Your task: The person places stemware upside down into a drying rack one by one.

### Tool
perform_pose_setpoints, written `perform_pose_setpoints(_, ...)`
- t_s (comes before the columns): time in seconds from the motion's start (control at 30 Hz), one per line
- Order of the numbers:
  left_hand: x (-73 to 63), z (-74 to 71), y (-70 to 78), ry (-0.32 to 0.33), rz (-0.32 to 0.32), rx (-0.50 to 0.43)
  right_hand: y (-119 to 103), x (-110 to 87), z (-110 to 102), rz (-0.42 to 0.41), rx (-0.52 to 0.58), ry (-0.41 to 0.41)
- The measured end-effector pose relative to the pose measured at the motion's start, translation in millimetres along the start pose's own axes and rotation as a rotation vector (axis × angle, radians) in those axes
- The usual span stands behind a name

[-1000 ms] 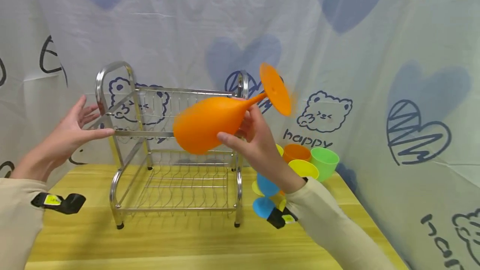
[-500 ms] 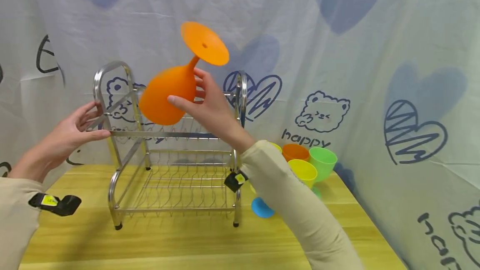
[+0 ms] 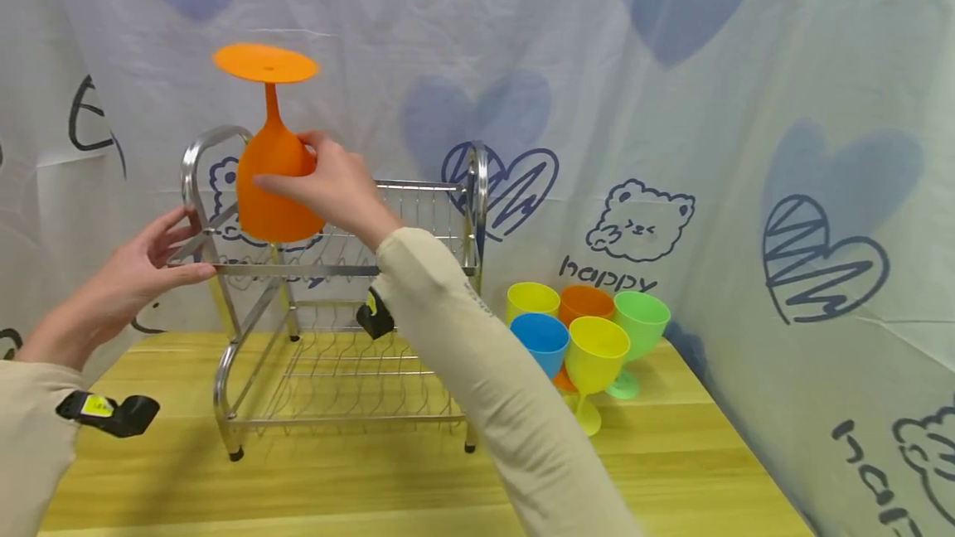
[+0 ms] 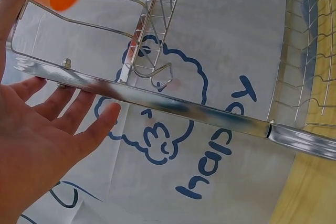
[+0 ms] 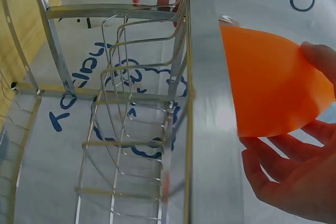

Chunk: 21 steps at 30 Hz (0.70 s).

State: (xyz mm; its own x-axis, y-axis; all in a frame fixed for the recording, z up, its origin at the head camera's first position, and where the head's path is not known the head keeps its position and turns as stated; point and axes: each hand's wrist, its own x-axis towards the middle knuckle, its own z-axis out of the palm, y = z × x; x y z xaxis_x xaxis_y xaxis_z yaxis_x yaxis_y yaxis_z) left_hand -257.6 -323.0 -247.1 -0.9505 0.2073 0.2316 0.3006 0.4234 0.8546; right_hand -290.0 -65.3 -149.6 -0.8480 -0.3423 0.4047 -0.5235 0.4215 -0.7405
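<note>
One orange goblet is upside down at the left end of the upper tier of a metal dish rack, its flat round foot on top, the slim stem below, and the smooth, rounded bowl with its mouth facing down. Whether its rim touches the tier's wires cannot be told; the front rail covers it in the right wrist view.

The right hand grasps the bowl, thumb across the front and fingers around the far side, the forearm slanting up across the rack in a cream sleeve. The left hand holds the rack's upper left corner, thumb against the front rail and fingers at the side bar.

The rack stands on the wood-grain desk, closer to its left edge than its right. Near the desk's far right corner, five goblets stand upright, grouped together: a back yellow one, a darker orange one, a green one, a blue one and a front yellow one.

Each wrist bears a black strap mount with a yellow label, its print too small to read. "happy" is written beneath a bear drawing on the curtain; the same word runs sideways in the left wrist view.
</note>
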Motion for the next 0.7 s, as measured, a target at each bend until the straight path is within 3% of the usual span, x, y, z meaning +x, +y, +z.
perform_pose_setpoints(0.33,-3.6,12.3,-7.9,0.083,0.042,0.056,17,6.4,35,0.109,-0.081,0.014)
perform_pose_setpoints(0.7,-6.7,11.3,-4.8,0.108,0.046,0.030,19,8.0,48,0.161,-0.260,-0.038)
